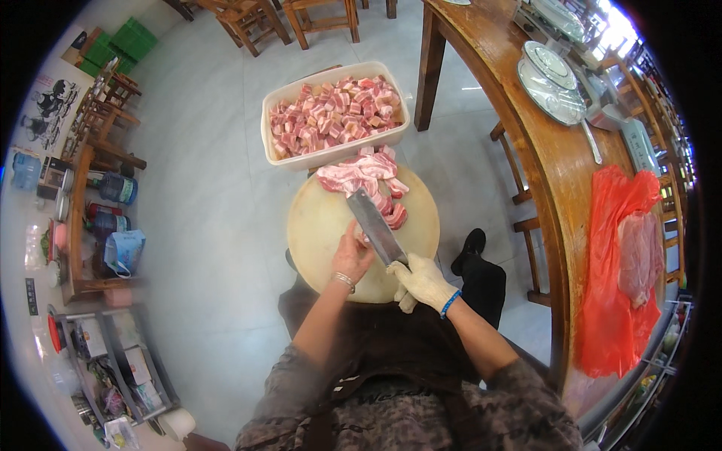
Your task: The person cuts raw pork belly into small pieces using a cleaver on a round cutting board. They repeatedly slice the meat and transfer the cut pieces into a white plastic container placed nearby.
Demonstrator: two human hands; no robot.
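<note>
My right hand [423, 280], in a cream knit glove, grips the handle of a cleaver [377, 226]. The blade slants up and left over a round cutting board [316, 225]. Close against the blade's left side, the bare fingers of my left hand [352, 256] hold a small piece of raw meat [361, 232], mostly hidden by fingers and blade. Strips of raw pork belly [361, 171] are heaped at the board's far side, and a few pieces lie right of the blade. Beyond the board, a white plastic tub [338, 155] holds many cubes of pork belly [335, 115].
A wooden table [524, 163] runs along the right, bearing wrapped dishes [551, 84] and a red plastic bag [606, 270] with a large piece of raw meat [641, 259] on it. Left are a wooden shelf [79, 225] with water jugs [117, 188] and a grey rack [113, 361].
</note>
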